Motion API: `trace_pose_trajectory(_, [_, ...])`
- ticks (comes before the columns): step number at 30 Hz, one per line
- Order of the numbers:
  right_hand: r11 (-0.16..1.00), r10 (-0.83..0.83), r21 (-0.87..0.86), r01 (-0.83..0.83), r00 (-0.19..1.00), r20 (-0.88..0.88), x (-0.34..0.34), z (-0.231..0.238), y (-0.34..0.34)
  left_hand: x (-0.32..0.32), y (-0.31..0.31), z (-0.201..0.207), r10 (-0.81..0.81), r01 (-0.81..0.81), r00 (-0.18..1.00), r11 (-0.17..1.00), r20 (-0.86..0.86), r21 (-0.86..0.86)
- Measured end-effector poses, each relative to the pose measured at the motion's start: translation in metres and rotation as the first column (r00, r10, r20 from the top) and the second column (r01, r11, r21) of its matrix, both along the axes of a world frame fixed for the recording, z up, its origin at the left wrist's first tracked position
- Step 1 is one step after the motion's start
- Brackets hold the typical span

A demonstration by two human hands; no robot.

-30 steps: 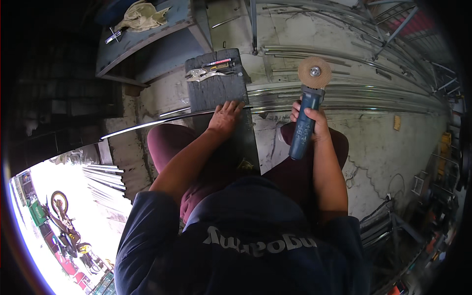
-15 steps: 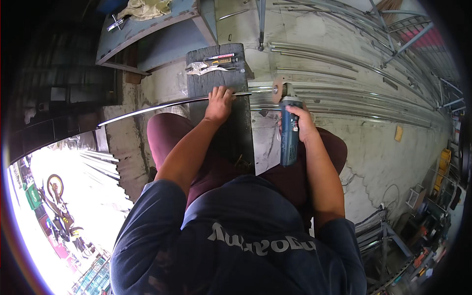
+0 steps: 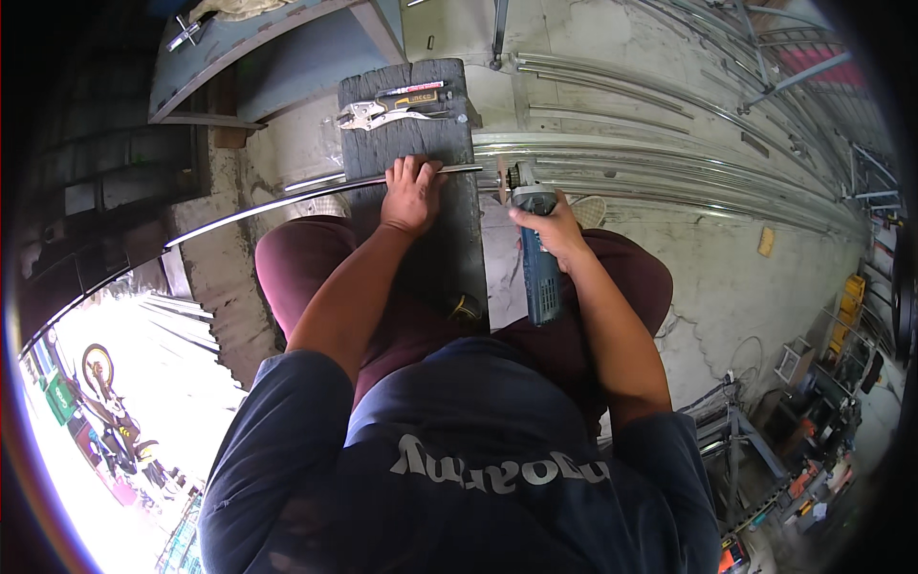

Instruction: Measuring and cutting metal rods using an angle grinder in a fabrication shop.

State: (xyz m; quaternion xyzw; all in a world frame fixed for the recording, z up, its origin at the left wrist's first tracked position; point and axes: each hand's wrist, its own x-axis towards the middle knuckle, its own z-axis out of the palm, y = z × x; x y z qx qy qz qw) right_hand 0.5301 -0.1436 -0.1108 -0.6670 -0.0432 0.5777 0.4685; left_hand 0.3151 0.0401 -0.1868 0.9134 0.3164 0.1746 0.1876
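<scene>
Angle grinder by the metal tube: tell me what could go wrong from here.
The metal tube might roll or shift on the wooden bench: only the left hand visibly pins it. The angle grinder, held in the right hand alone, could kick if running. A leftward slip of its disc could reach the bare left hand, which lies near the tube's right end.

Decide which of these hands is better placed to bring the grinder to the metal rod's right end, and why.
Probably the right hand: it grips the grinder, whose disc appears close to that end of the metal rod. The left hand is occupied, holding the rod across the dark bench.
</scene>
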Motion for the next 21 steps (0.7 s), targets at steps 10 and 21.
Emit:
trace_pose_trajectory(10, [0.999, 0.037, 0.018, -0.037, 0.999, -0.014, -0.016, -0.002, 0.010, 0.000, 0.001, 0.002, -0.011, 0.009, 0.999, 0.999, -0.030, -0.042])
trace_pose_trajectory(21, [0.998, 0.059, 0.016, -0.059, 0.997, -0.039, -0.016, -0.003, 0.015, 0.000, 0.002, 0.001, 0.002, -0.002, 1.000, 1.000, -0.006, -0.008])
